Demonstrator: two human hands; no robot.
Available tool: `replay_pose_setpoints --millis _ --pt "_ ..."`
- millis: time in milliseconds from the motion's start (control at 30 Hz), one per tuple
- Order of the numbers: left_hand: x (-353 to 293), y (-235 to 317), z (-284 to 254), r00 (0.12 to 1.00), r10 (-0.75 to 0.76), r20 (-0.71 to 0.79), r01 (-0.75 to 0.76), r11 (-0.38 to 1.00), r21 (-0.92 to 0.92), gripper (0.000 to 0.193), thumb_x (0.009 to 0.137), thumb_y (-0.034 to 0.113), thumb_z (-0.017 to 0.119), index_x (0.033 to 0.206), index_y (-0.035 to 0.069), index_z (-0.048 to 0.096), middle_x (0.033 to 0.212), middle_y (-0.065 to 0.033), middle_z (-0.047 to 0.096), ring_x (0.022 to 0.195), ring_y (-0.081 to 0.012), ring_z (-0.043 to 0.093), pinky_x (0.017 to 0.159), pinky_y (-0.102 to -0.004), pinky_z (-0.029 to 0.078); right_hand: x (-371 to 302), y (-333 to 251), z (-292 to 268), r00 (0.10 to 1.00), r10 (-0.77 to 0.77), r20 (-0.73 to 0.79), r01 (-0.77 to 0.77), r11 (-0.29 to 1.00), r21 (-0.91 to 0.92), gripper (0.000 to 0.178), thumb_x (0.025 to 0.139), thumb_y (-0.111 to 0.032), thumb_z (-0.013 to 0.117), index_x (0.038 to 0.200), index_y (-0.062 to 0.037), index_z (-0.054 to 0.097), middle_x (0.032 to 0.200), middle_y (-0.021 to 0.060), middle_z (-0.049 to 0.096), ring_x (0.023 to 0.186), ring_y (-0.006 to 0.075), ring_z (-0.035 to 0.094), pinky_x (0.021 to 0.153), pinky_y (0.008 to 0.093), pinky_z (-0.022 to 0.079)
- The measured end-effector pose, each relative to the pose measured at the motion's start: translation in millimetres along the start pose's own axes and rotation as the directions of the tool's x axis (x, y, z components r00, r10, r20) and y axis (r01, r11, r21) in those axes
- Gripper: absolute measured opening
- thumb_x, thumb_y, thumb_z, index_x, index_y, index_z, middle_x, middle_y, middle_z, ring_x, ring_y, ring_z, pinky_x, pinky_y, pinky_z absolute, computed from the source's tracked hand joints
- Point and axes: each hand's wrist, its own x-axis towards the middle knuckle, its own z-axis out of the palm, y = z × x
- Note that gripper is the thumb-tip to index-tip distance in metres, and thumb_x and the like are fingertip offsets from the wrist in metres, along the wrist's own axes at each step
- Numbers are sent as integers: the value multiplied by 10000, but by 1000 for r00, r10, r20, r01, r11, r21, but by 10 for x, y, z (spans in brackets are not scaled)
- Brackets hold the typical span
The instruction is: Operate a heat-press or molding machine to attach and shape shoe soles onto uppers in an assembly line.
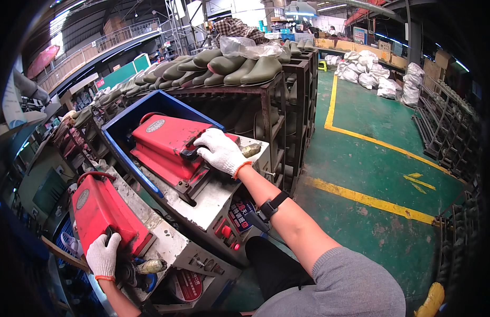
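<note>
Right hand (219,150), gloved, closed over the black handle (189,154) of the far red cover (168,143). Left hand (103,255), gloved, gripping the front edge of the near red cover (99,208). A blue bin (129,122) sits behind the far cover; green boots (239,68) lie on a rack (271,105) beyond.

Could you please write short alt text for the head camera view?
A person's gloved left hand and right hand each press a red machine cover, the other cover beside a blue bin; green rubber boots top a rack behind.
</note>
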Motion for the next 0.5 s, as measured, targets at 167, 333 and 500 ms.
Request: replay_pose_setpoints --millis 167,333,500 --pt "1 17 -5 1000 4 0 -4 1000 1 611 909 596 670 824 -8 693 785 -275 658 792 -463 688 699 -534 479 -4 24 4 1000 -5 3 5 1000 -2 246 917 -238 710 1128 -114 733 1183 128 667 1232 320 603 1072 432 493" --pt "13 -22 14 1000 3 -1 -3 1000 15 609 909 596 670 832 -8 695 792 -276 660 801 -461 690 707 -533 482 -4 -14 -24 998 41 47 -41 999 8 253 940 -224 698 1162 -105 714 1221 131 659 1290 331 582 1116 423 469" --pt "5 4 0 1000 3 4 -3 1000 7 605 909 590 671 828 -9 690 781 -275 652 787 -459 686 699 -532 477 -3 -2 -12 1000 24 19 -24 1000 1 260 922 -245 704 1145 -114 735 1214 130 662 1257 318 595 1090 431 487"
